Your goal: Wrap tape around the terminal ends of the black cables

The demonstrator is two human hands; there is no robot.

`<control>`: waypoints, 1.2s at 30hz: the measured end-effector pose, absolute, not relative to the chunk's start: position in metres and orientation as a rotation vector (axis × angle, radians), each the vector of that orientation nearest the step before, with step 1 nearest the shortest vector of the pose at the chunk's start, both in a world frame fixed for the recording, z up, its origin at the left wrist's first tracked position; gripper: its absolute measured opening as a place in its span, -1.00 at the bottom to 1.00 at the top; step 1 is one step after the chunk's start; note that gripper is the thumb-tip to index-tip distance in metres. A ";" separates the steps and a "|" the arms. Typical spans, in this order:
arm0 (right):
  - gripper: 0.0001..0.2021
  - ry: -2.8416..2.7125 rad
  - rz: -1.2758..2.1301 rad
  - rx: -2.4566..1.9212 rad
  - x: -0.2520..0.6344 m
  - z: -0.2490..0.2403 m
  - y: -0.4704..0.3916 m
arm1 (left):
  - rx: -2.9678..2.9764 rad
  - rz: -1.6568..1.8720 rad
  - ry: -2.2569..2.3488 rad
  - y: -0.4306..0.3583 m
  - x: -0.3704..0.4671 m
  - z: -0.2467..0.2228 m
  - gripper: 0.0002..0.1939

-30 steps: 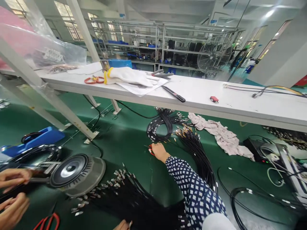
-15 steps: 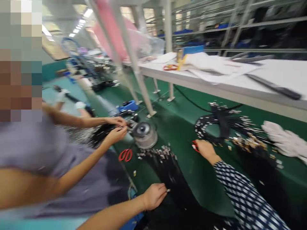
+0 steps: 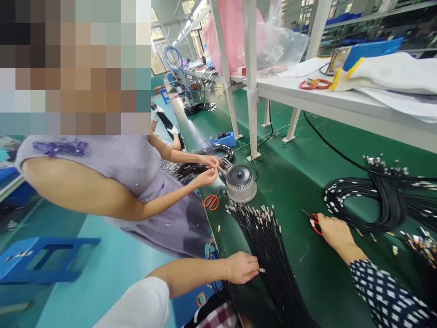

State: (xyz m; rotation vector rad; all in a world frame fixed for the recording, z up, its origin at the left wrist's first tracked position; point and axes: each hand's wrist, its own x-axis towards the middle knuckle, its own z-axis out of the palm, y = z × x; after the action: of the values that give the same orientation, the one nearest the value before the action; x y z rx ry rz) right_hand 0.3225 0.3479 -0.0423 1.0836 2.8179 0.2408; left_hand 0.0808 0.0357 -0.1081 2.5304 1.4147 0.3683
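Observation:
My left hand (image 3: 243, 268) is closed with its fingertips pinched on the end of a black cable, whose small light connector (image 3: 262, 270) sticks out past them. It is beside a thick bundle of black cables (image 3: 273, 255) with metal-tipped ends fanned out on the green bench. Farther right, my right hand (image 3: 336, 234) is closed on red-handled scissors (image 3: 317, 225), their dark tips pointing away to the left. A coiled bundle of black cables (image 3: 348, 187) with white marks lies just beyond that hand.
A co-worker's hands (image 3: 210, 169) work at a round grey machine (image 3: 241, 184). Another pair of red-handled scissors (image 3: 211, 202) lies near the bench edge. A white shelf (image 3: 358, 116) stands over the bench on posts. Loose connectors (image 3: 395, 249) lie at right, and a blue stool (image 3: 44, 259) at left.
The view has turned left, so the bench things appear farther right and more of the co-worker shows. My hands still hold the cable end and the scissors.

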 end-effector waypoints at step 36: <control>-0.82 3.026 0.053 2.321 0.440 0.297 0.228 | 2.608 0.620 1.548 0.029 0.097 -0.087 -0.70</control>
State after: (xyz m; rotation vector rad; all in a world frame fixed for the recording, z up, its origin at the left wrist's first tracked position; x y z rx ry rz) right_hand 0.4400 0.2279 0.2972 2.3214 3.0261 0.0529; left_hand 0.0969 0.0293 -0.0866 2.6077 1.5480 0.6203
